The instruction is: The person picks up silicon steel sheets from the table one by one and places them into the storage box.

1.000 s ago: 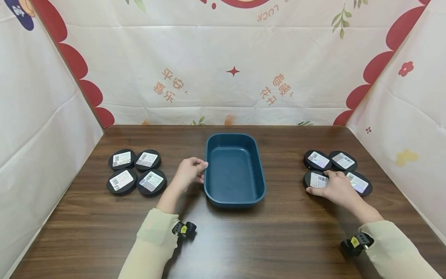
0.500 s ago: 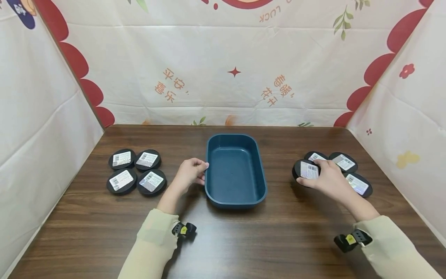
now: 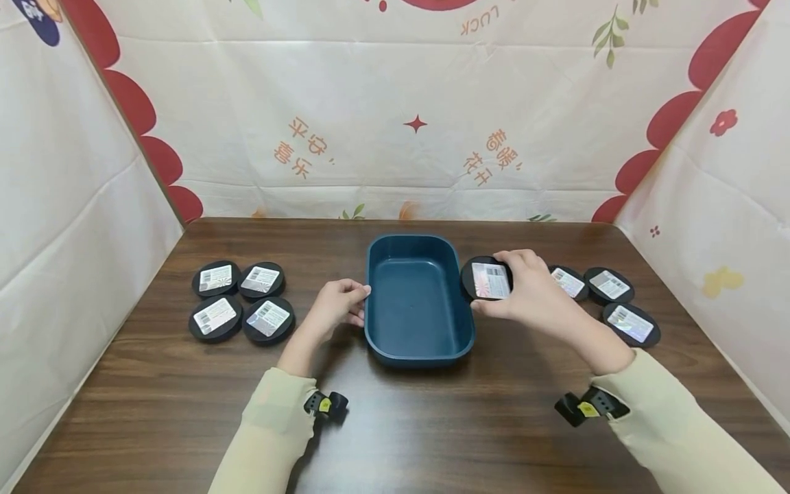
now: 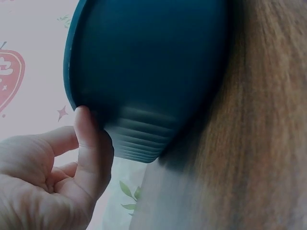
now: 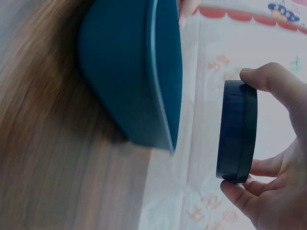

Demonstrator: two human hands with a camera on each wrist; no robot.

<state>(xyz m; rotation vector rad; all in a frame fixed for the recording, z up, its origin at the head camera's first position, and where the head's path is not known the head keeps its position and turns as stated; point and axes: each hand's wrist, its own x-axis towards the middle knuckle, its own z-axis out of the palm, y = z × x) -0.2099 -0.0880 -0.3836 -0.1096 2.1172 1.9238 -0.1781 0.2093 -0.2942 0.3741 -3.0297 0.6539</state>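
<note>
My right hand (image 3: 535,291) grips a flat, round black tin (image 3: 490,280) by its edge, thumb on the near side and fingers on the far side. A white barcode label faces up on it. The tin is raised beside the right rim of a dark blue rectangular tub (image 3: 420,360); the right wrist view shows a gap between tin (image 5: 235,132) and tub (image 5: 120,62). At the tub's left side, my left hand (image 3: 336,307) pinches the rim, as the left wrist view also shows with thumb and finger at the tub's edge (image 4: 69,62).
Several similar black tins (image 3: 216,319) sit grouped on the left of the brown wooden table (image 3: 426,432). Three more, including one (image 3: 631,324) nearest the front, lie on the right, one partly behind my right hand. A printed cloth (image 3: 382,89) encloses the back and sides.
My right hand has lifted the near-left tin from the right group and carried it left to the tub's right rim. The left hand has stayed at the tub.
</note>
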